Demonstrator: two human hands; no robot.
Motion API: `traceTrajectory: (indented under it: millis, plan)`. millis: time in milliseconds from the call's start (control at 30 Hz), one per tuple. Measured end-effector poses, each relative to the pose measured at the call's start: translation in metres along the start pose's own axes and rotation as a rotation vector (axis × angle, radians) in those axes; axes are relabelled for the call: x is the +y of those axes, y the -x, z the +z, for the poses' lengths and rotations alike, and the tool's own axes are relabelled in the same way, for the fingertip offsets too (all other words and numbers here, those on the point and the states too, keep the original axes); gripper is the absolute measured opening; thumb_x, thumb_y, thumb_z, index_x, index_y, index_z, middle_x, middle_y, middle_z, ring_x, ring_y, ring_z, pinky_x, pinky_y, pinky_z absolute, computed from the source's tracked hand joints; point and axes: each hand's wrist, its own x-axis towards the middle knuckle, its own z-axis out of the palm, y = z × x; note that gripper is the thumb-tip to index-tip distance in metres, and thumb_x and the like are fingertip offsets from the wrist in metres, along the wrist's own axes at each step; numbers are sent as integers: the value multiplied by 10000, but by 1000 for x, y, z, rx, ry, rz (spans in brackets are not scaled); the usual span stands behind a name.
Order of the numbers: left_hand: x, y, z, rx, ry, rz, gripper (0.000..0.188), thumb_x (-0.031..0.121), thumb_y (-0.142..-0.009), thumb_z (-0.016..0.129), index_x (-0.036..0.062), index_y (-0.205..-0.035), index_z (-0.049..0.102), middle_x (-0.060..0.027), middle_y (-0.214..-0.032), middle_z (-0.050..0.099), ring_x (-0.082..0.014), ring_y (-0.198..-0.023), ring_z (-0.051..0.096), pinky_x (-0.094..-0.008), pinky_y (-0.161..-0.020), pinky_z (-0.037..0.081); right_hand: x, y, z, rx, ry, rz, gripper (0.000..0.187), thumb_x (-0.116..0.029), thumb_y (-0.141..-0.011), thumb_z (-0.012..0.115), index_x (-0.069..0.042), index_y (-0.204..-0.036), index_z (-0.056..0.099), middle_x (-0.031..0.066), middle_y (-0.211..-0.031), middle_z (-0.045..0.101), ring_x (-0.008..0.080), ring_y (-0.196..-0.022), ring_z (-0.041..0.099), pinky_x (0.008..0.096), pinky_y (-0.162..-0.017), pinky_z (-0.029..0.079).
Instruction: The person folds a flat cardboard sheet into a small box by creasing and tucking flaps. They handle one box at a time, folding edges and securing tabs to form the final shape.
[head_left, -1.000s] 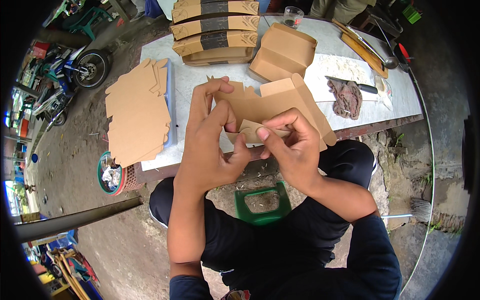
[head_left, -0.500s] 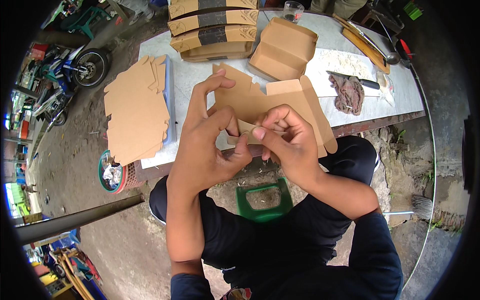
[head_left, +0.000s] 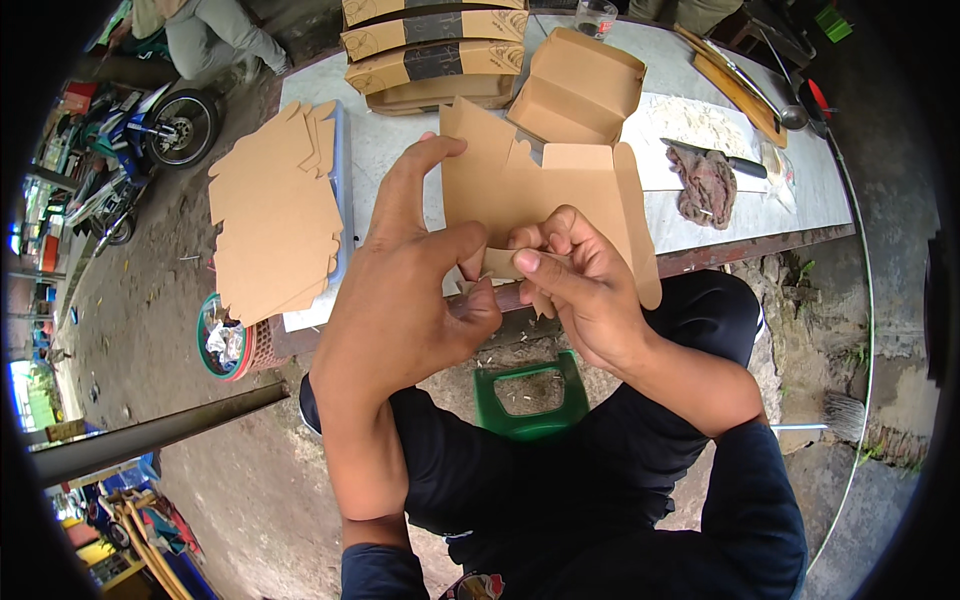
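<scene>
Cardboard blank (head_left: 590,200): brown, notched, at near edge of grey-white table (head_left: 380,160).
Left hand (head_left: 400,295): thumb and forefinger pinching its near flap (head_left: 500,262), another finger raised.
Right hand (head_left: 598,292): thumb and fingers pinching that flap.

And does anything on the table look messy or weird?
A bit: the rag lies crumpled by the knife, and white bits are scattered behind them. The cardboard pile looks crooked, its edges not lined up.

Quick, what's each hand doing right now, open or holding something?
Left hand: closed, pinching the partly folded cardboard blank.
Right hand: closed, pinching the same blank.
</scene>
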Motion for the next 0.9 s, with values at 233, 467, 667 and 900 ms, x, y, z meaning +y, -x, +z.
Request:
traceTrajectory:
  millis: [233, 467, 667, 900]
  plan:
    - [3, 1, -2, 19, -9, -66, 208, -43, -695, 791, 15, -752, 599, -221, -1587, 452, -463, -1439, 509, -497, -1096, 495, 2, -1, 4, 11, 84, -55, 282, -95, -1031, 730, -152, -988, 458, 39, -1126, 701, 39, -926, 610, 228, -769, 525]
    - [6, 2, 3, 84, 5, -58, 204, -49, -704, 787, -7, -755, 594, -230, -1584, 463, -474, -1489, 462, -498, -1134, 460, 0, 1, 6, -17, 148, -163, 280, -47, -1035, 709, -122, -995, 442, 74, -1123, 684, 65, -990, 617, 242, -804, 541]
    - [7, 1, 7, 83, 34, -38, 194, -78, -735, 776, -10, -766, 598, -240, -1584, 460, -452, -1474, 496, -462, -1049, 522, 3, 4, 6, -25, 168, -248, 260, -27, -1039, 693, -102, -1009, 446, 83, -1120, 684, 84, -1011, 640, 259, -840, 579]
    - [-6, -7, 12, 166, 242, -24, 235, 31, -809, 892, 3, -853, 662, -192, -1575, 481, -331, -1322, 647, -337, -793, 669, -19, -2, 1, 23, 225, -99, 219, -42, -1027, 718, -74, -1058, 504, 85, -1100, 714, 66, -893, 673, 230, -688, 578]
